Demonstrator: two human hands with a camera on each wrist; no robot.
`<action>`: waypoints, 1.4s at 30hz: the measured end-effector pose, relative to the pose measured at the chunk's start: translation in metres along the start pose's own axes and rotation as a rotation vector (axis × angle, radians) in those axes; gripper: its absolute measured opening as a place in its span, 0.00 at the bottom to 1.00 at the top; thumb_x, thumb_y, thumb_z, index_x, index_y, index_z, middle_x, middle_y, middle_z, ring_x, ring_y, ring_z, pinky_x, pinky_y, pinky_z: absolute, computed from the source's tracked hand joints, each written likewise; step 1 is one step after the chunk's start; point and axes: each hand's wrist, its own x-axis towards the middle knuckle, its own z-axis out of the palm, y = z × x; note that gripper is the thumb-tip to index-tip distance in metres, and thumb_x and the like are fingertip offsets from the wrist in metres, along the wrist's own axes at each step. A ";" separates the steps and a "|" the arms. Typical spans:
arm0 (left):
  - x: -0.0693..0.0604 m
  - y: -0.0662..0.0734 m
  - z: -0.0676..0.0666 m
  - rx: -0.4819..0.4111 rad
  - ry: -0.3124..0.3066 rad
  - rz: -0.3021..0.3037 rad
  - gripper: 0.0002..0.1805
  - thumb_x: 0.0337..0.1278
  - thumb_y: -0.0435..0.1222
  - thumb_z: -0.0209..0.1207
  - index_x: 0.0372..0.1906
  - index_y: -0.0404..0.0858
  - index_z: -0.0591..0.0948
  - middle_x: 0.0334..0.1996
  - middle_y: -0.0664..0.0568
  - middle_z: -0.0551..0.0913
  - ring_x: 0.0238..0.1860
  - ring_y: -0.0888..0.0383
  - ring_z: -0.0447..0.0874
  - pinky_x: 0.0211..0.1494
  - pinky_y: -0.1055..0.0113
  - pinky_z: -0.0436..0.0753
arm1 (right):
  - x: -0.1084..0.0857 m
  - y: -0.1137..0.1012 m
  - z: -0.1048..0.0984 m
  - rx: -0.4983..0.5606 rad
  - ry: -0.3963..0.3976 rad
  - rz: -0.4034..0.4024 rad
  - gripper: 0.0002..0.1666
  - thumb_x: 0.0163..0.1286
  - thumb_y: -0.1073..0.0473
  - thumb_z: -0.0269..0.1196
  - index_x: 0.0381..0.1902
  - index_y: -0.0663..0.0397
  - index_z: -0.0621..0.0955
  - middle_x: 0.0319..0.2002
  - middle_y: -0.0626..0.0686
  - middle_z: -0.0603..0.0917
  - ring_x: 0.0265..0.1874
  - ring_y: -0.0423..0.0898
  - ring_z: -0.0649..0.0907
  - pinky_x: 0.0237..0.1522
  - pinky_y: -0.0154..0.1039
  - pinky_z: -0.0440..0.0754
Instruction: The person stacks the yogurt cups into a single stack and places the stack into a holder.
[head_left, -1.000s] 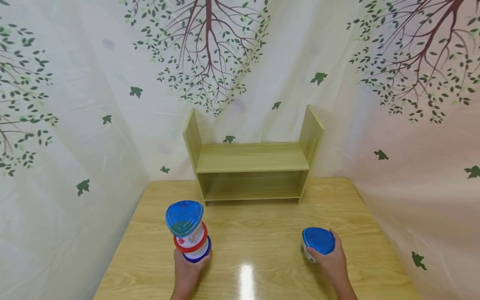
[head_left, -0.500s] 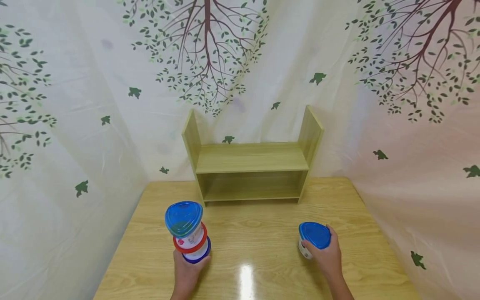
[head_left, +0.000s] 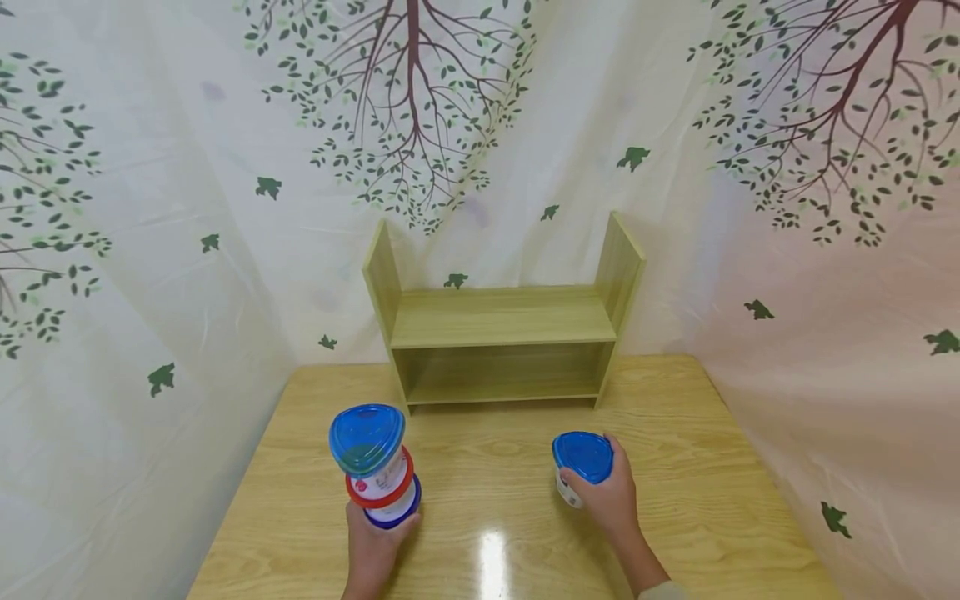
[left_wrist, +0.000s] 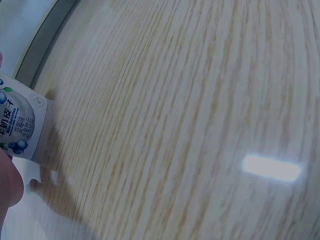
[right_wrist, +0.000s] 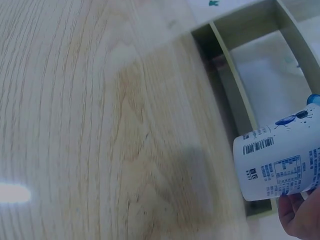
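My left hand (head_left: 372, 546) grips the lowest of three stacked yogurt cups at the table's left. This lowest yogurt cup (left_wrist: 19, 122) has a dark blue rim and a blueberry label. Above it sits a red-rimmed cup (head_left: 388, 477), and a clear blue rounded-triangular lid (head_left: 367, 437) tops the stack. On the right, my right hand (head_left: 611, 498) holds another white yogurt cup (right_wrist: 277, 157) between thumb and fingers; its blue lid (head_left: 583, 456) faces up. The shadow below this cup in the right wrist view suggests it is off the table.
A pale wooden two-tier shelf (head_left: 502, 317) stands at the back of the wooden table (head_left: 495, 475), against a tree-printed cloth (head_left: 585, 100). Bare tabletop lies between the two hands. Light glares off the table near the front.
My right hand has carried its cup left and slightly away from me, toward the middle of the table. The left hand and its stack have stayed nearly still.
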 end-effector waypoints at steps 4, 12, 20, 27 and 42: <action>-0.001 0.000 0.000 -0.016 -0.010 -0.007 0.57 0.41 0.35 0.81 0.73 0.51 0.54 0.66 0.52 0.67 0.66 0.45 0.67 0.70 0.36 0.65 | -0.002 -0.009 0.012 0.019 -0.016 -0.036 0.63 0.58 0.41 0.75 0.79 0.50 0.52 0.74 0.67 0.59 0.68 0.73 0.64 0.57 0.70 0.74; 0.001 -0.003 0.001 -0.007 0.001 0.012 0.59 0.39 0.35 0.81 0.73 0.52 0.55 0.66 0.55 0.67 0.66 0.48 0.68 0.69 0.37 0.67 | -0.004 -0.027 0.026 0.046 -0.025 -0.135 0.60 0.57 0.43 0.77 0.77 0.52 0.56 0.70 0.66 0.64 0.65 0.72 0.68 0.55 0.69 0.77; 0.002 -0.003 0.001 0.016 0.017 0.011 0.62 0.38 0.33 0.82 0.75 0.53 0.52 0.68 0.52 0.64 0.68 0.45 0.65 0.69 0.35 0.65 | 0.000 -0.047 0.032 0.030 -0.006 -0.160 0.59 0.55 0.43 0.78 0.76 0.52 0.58 0.69 0.64 0.66 0.64 0.71 0.70 0.53 0.68 0.79; 0.002 -0.003 0.000 -0.033 0.011 0.018 0.59 0.39 0.32 0.81 0.74 0.57 0.56 0.67 0.57 0.67 0.67 0.48 0.67 0.70 0.36 0.66 | 0.004 -0.063 0.035 0.019 0.033 -0.192 0.60 0.53 0.42 0.78 0.75 0.50 0.59 0.68 0.64 0.67 0.63 0.70 0.72 0.52 0.68 0.79; 0.002 -0.004 0.001 -0.020 0.001 0.021 0.58 0.38 0.33 0.81 0.72 0.51 0.56 0.65 0.52 0.68 0.65 0.46 0.69 0.69 0.36 0.66 | 0.005 -0.105 0.043 0.066 0.063 -0.255 0.59 0.53 0.41 0.78 0.74 0.51 0.60 0.67 0.63 0.68 0.61 0.68 0.73 0.51 0.67 0.80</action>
